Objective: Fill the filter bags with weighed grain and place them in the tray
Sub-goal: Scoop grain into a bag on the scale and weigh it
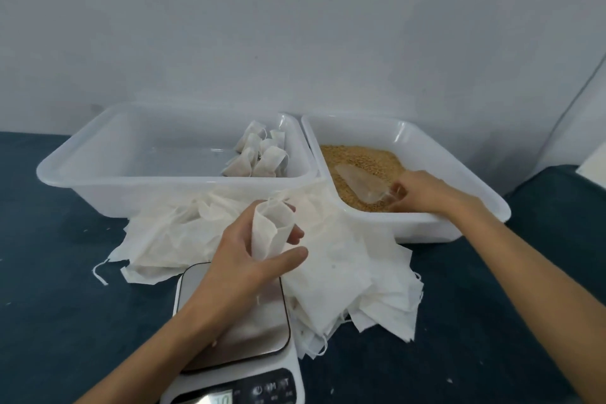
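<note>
White filter bag (272, 233) sat open in the gripping left hand (249, 259), while the right hand (423, 193) held the scoop (360, 184), so grain (357, 154) might spill beside it.

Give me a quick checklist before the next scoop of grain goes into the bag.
1. Bag held by left hand: ok.
2. Bag mouth open, facing up: ok.
3. Scoop gripped by right hand: ok.
4. Scoop loaded with grain: cannot tell.
5. Scale platform free: not ok, spare bags overlap its edge.
6. Room in tray beside filled bags: ok.
</note>
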